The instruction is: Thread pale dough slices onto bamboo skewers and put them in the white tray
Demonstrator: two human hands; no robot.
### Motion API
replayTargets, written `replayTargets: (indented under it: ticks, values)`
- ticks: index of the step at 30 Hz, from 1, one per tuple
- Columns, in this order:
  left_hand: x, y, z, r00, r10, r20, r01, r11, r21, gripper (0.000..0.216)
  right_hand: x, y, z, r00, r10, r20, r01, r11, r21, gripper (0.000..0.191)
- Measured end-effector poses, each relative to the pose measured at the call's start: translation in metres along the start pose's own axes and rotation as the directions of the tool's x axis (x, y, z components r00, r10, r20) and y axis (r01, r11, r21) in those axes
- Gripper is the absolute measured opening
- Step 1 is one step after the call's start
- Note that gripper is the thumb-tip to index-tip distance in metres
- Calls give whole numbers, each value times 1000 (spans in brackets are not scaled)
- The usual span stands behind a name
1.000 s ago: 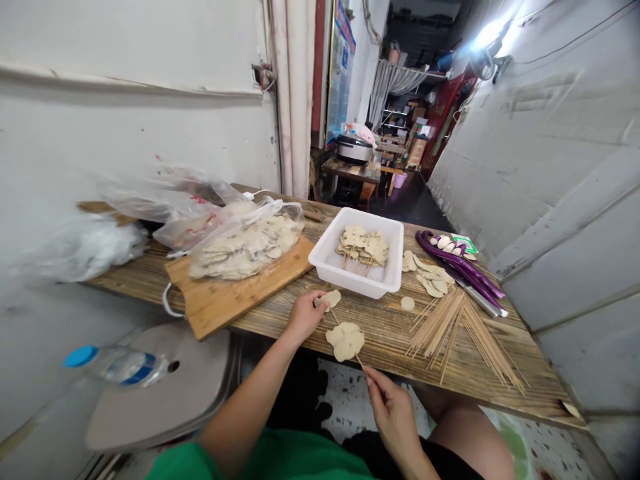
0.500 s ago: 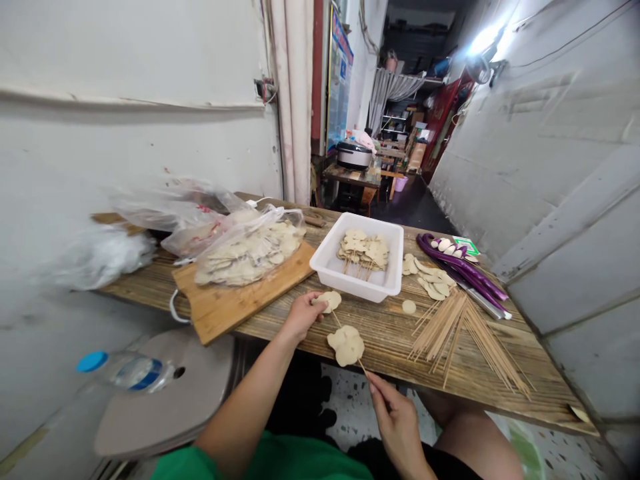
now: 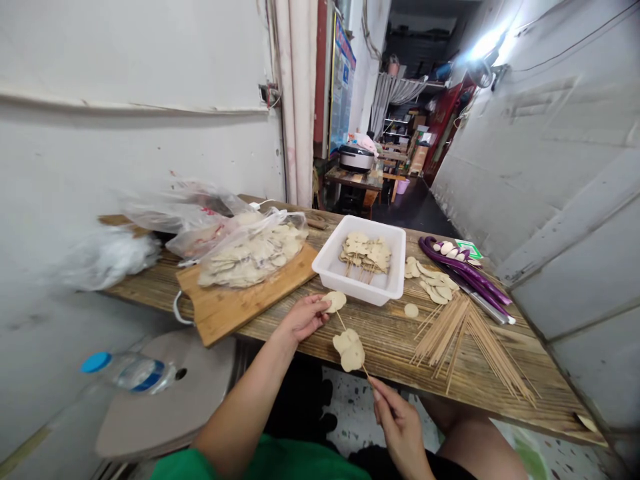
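Currently, right hand [image 3: 400,427] pinches skewer [image 3: 350,343] end; left hand [image 3: 303,318] grips slice [image 3: 335,301] at its tip, near white tray [image 3: 357,285].

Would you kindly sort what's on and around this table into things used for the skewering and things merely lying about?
In use: left hand holding a slice; right hand holding the skewer; white tub; loose skewers; bag of slices.

Lying about: water bottle; purple knife; rice cooker.

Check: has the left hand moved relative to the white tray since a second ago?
No, barely. The left hand holds a slice at the skewer tip, just in front of the tray's near left corner, as before; the whole view shifted with the camera.
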State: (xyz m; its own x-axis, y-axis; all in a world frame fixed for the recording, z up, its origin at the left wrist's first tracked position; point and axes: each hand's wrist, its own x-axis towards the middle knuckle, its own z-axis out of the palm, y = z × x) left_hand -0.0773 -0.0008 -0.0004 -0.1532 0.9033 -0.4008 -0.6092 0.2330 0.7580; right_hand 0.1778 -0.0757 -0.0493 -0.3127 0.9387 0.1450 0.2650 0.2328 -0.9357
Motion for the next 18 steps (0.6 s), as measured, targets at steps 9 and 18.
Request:
replayTargets:
  ticks: [9,18]
  values:
    - [2,-3,3,998,-9,58,14,995,-96,12,3,12,3,999,6,-46,-3,998,66,32]
    - [0,1,8,998,25,65,-17,993,-117,5,12,13,0,998,-36,-57,36,999,5,33]
